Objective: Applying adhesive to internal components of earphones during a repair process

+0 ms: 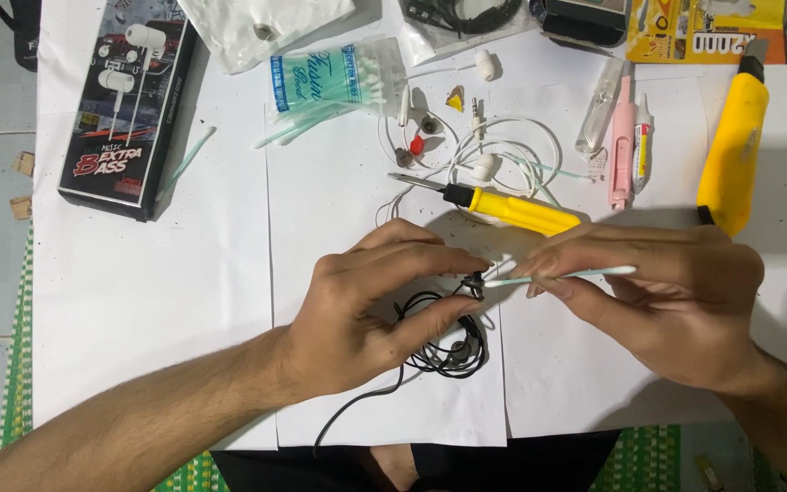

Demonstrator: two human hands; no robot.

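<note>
Two hands, left hand (366, 310) pinching black earphone (474, 284), right hand (676, 301) holding cotton swab (562, 275)

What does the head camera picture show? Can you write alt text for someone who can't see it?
Two bare hands work over a white paper-covered table: the left hand pinches a black earphone, and the right hand holds a cotton swab to it. Behind lie a yellow screwdriver, white earphones and a swab packet.

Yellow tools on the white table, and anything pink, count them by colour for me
Yellow: 2, the yellow-handled screwdriver and the chunky yellow plastic tool
Pink: 1, the slim pink plastic tool
Total: 3
</note>
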